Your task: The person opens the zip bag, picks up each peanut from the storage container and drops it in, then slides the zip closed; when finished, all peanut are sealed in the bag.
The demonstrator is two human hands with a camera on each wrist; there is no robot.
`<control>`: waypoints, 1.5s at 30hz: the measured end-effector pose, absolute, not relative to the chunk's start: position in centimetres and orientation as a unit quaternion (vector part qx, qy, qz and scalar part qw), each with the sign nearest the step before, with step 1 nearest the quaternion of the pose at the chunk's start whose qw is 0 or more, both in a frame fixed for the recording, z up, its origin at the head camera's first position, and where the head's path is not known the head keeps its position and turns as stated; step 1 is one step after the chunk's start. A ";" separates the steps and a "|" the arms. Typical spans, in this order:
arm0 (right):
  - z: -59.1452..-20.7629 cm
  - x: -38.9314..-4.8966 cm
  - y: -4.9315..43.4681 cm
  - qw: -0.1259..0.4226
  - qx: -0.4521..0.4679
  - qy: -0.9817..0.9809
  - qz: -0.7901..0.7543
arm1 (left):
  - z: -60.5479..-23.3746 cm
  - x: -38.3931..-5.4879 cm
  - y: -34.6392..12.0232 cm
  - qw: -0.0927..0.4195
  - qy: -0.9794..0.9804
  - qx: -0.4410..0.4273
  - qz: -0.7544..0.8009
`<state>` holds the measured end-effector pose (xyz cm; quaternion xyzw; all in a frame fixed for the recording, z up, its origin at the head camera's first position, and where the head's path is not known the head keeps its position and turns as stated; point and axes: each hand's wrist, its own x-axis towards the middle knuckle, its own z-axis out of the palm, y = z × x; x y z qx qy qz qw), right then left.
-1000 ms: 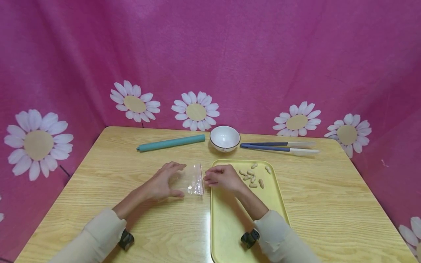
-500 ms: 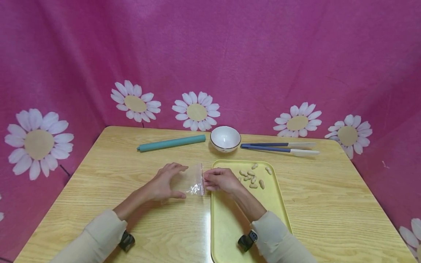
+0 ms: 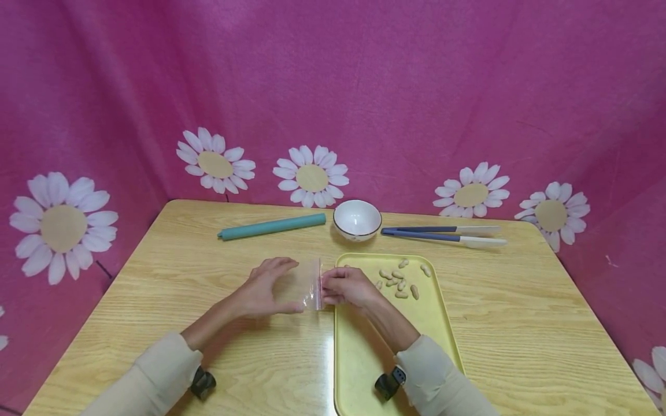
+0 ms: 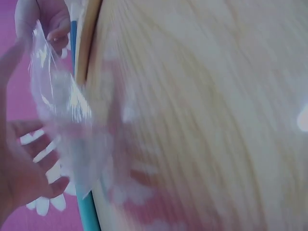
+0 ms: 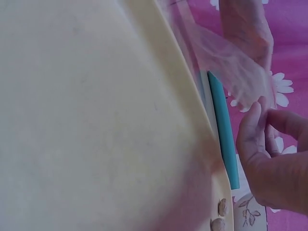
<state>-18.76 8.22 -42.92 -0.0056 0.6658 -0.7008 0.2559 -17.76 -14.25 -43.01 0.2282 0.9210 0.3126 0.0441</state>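
Observation:
A clear zip-lock bag (image 3: 309, 286) with a pink-red strip along its right edge is held up over the table. My right hand (image 3: 350, 286) pinches that edge with thumb and fingertips; the right wrist view shows the fingertips (image 5: 262, 103) meeting at the film. On the bag's other side my left hand (image 3: 262, 289) is spread wide, thumb near the lower corner and fingers at the upper side. Seen from the left wrist, the bag (image 4: 67, 110) hangs slack and creased beside those parted fingers (image 4: 45, 159). Glare blurs parts of the film.
A yellow tray (image 3: 400, 358) lies under my right forearm, with several peanuts (image 3: 399, 283) at its far end. Along the back are a teal rod (image 3: 273, 226), a white bowl (image 3: 356, 219) and blue tongs (image 3: 426, 233). A pink flowered cloth hangs behind.
My right hand has closed in on the bag's right edge and now grips it. The left thumb has shifted slightly right along the lower corner. A peanut formerly hidden by the right hand shows.

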 end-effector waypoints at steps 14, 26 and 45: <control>-42.7 -18.8 8.5 0.249 0.004 0.667 -0.702 | -41.0 -18.5 -10.1 0.083 0.822 0.129 0.549; -42.6 -18.6 8.4 0.250 -0.012 0.644 -0.723 | -41.4 -18.8 -9.4 0.129 0.816 0.113 0.551; -43.0 -18.3 8.5 0.218 0.012 0.686 -0.694 | -41.4 -19.0 -8.8 0.151 0.794 0.087 0.583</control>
